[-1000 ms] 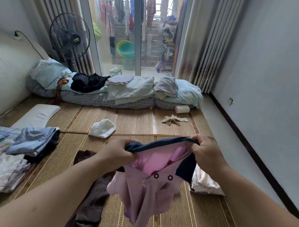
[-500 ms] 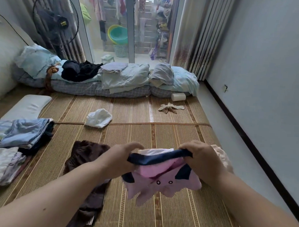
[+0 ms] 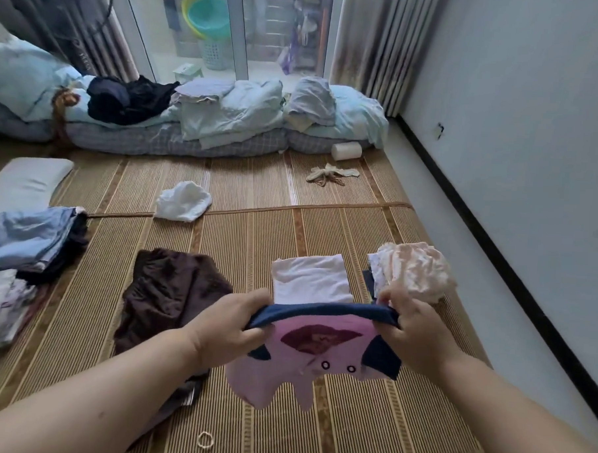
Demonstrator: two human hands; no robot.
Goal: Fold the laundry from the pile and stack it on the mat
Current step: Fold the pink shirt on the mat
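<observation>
Two hands hold a small pink garment above a woven mat

The left hand (image 3: 230,326) and right hand (image 3: 413,329) each grip the navy waistband (image 3: 321,311) of the pink garment (image 3: 305,363), hanging over the mat (image 3: 368,417); soft, light, floppy, best pinched at that band

A woven straw mat (image 3: 325,227) covers the floor. At 12 o'clock, daylight enters through a glass sliding door (image 3: 237,28) flanked by grey curtains (image 3: 374,48). A plain pale wall (image 3: 521,133) with dark baseboard (image 3: 495,252) runs along 3 o'clock.
</observation>
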